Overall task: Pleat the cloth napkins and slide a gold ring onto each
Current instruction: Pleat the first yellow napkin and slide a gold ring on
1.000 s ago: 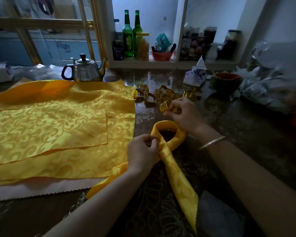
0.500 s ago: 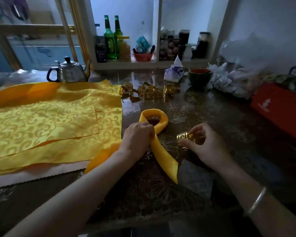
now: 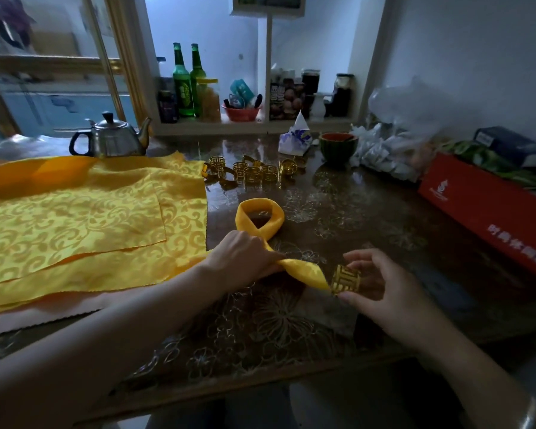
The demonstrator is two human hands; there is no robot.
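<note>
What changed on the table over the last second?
The right hand picked a gold ring from the pile of rings and brought it to the tip of the folded napkin. The left hand kept its grip on the napkin and swung its tail toward the ring. The flat napkins stayed put.

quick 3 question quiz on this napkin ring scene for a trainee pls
1. True or false: the gold ring in the right hand sits fully on the folded napkin.
2. Which hand grips the folded napkin where its ends cross? A: left hand. B: right hand. C: neither.
3. Fill in: behind the flat napkin stack, left of the spare rings, stands a metal ___.

Key: 1 false, only the napkin's tip meets the ring. 2 A. 3 teapot.
</note>
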